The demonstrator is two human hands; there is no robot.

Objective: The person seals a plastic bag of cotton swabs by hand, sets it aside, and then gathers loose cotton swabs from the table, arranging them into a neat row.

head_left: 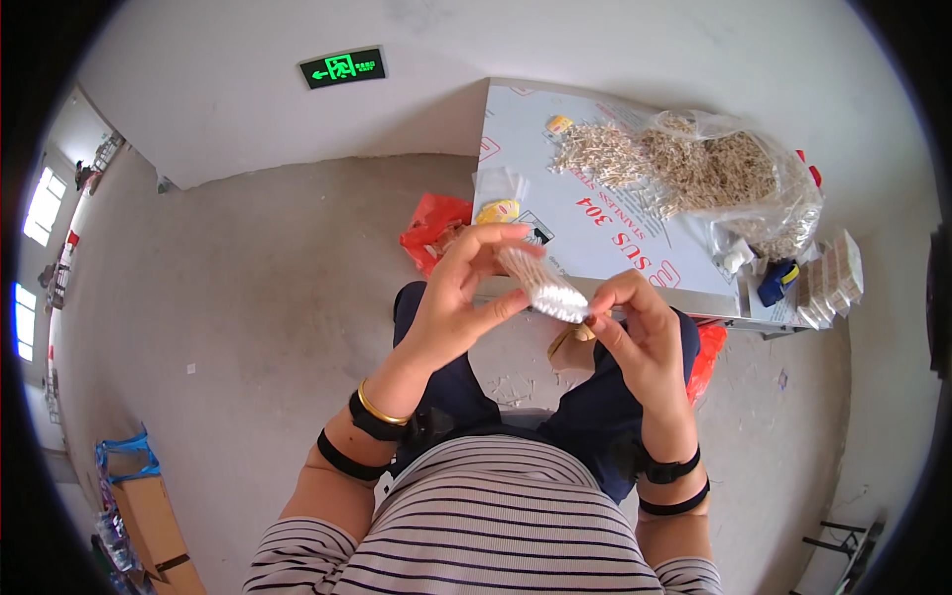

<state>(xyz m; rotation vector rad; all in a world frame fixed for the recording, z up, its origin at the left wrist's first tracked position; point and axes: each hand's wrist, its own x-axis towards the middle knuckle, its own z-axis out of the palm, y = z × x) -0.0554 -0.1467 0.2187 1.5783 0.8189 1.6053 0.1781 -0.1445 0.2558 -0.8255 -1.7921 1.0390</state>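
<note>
A clear packet of cotton swabs [540, 284], white tips toward the right, is held tilted above my lap. My left hand [466, 296] grips it between thumb and fingers at its left end. At the right end my right hand [640, 332] pinches the packet's edge with thumb and forefinger. On the table beyond lies a heap of loose swabs [605, 154], which spreads out of a big clear plastic bag [793, 203]. Yellow printed slips in clear sleeves [498, 211] rest at the table's left edge, near my left hand.
The metal-topped table [615, 253] stands ahead, against the wall. Stacked filled packets [831, 280] and a blue-and-yellow tape dispenser [778, 284] sit at its right end. A red plastic bag [434, 230] hangs at the left. Cardboard boxes [149, 521] stand at lower left.
</note>
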